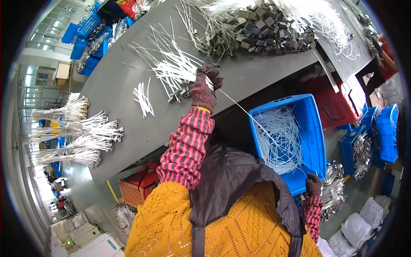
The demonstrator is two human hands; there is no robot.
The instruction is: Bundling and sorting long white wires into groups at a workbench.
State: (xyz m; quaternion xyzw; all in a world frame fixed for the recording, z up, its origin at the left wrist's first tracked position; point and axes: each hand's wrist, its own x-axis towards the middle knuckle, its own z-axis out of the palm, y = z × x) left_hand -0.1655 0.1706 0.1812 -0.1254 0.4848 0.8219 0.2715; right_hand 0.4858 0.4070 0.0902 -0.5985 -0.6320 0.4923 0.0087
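1. Here, my gloved left hand [205,85] reaches up onto the grey workbench [124,124], fingers closed around a thin white strand [246,112] near the bench's front edge.
2. The strand runs down from that grip toward the blue bin [314,132] of white strands below the bench.
3. My gloved right hand [313,185] hangs low at the bin's near corner; whether its fingers grip anything, I cannot tell.

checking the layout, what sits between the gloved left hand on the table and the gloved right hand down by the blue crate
In the head view, a thin white strand runs from the left hand over the table edge to the blue crate of white strands, beside the right hand.
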